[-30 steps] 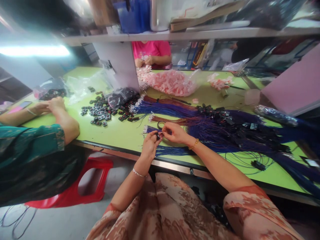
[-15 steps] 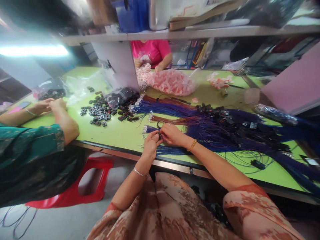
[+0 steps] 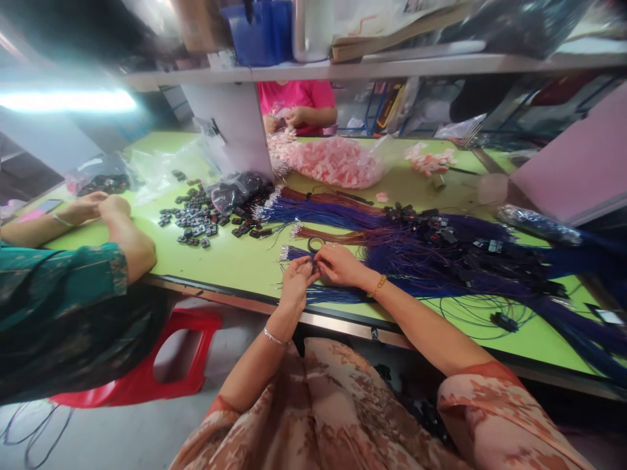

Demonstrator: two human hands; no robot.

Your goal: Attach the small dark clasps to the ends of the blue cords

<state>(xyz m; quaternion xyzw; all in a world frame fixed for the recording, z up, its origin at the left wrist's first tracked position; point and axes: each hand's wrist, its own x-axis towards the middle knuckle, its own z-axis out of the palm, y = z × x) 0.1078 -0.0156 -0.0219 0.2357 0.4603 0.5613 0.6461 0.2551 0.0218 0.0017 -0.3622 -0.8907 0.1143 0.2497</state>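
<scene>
My left hand (image 3: 296, 281) pinches a small black connector housing (image 3: 314, 266), mostly hidden by the fingers. Close against it, my right hand (image 3: 339, 264) has its thumb and fingertips pressed together at the same part; whether they grip a wire end cannot be made out. Just behind my fingers lies a black roll of tape (image 3: 316, 244). Bundles of blue wires (image 3: 337, 294) and brown wires (image 3: 337, 234) with pale metal tips run beneath and beyond my hands. Black connectors (image 3: 196, 219) lie in a loose heap to the left.
A co-worker's hands (image 3: 105, 207) rest on the green table (image 3: 245, 264) at left. Across it, a person in a pink shirt (image 3: 296, 98) handles small pieces behind a bag of pink parts (image 3: 337, 160). A shelf (image 3: 313, 70) spans above; a red stool (image 3: 196, 339) stands below.
My right fingers have shifted slightly at the connector, and the tape roll shows more clearly behind them. Across the table, the other person's hands have risen and come together.
</scene>
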